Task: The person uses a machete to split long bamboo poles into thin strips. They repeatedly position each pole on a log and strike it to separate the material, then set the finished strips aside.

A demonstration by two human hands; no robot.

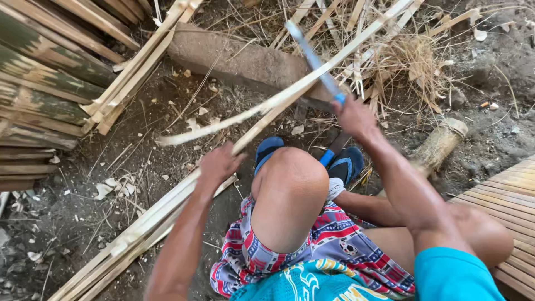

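A long pale bamboo strip (278,100) is held slanted above the dirt ground (67,212), crossing in front of the raised knee (290,184). It is gripped low by the left hand (218,163), fingers curled shut around it. A blue-handled blade (312,56) is clenched in the right hand (354,116) and laid against the strip. More split strips (139,228) lie bundled just beside the left arm.

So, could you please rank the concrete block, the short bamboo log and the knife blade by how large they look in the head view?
1. Concrete block, largest.
2. and 3. Short bamboo log and knife blade: the log looks thicker, the blade longer; too close to rank.
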